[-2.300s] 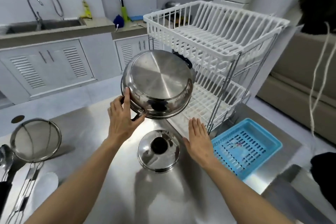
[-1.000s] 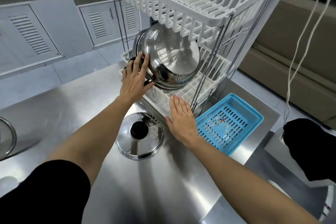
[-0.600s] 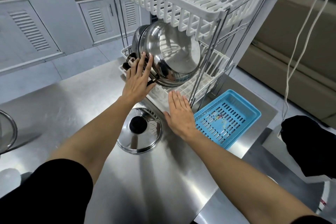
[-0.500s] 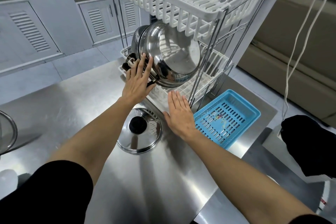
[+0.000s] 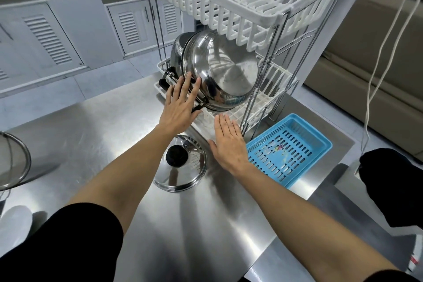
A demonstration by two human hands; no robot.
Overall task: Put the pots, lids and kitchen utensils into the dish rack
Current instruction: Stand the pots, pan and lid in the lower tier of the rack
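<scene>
A shiny steel pot (image 5: pixel 224 73) stands on its side in the lower tier of the white two-tier dish rack (image 5: pixel 270 18), base facing me. Behind it leans a second steel pot (image 5: pixel 177 52). My left hand (image 5: pixel 180 105) lies flat against the front pot's rim and black handle, fingers spread, not gripping. My right hand (image 5: pixel 229 144) rests flat and open on the steel table (image 5: pixel 194 224) at the rack's front edge. A steel lid (image 5: pixel 179 165) with a black knob lies on the table between my forearms.
A blue slotted basket (image 5: pixel 290 146) sits right of the rack. A wire mesh strainer (image 5: pixel 11 162) pokes in at the left table edge. White cords (image 5: pixel 377 64) hang at the right. Cabinets and a counter stand behind.
The pot went from being held in the air into the rack's lower tier. My left hand has since opened flat against its rim. The right hand stayed on the table.
</scene>
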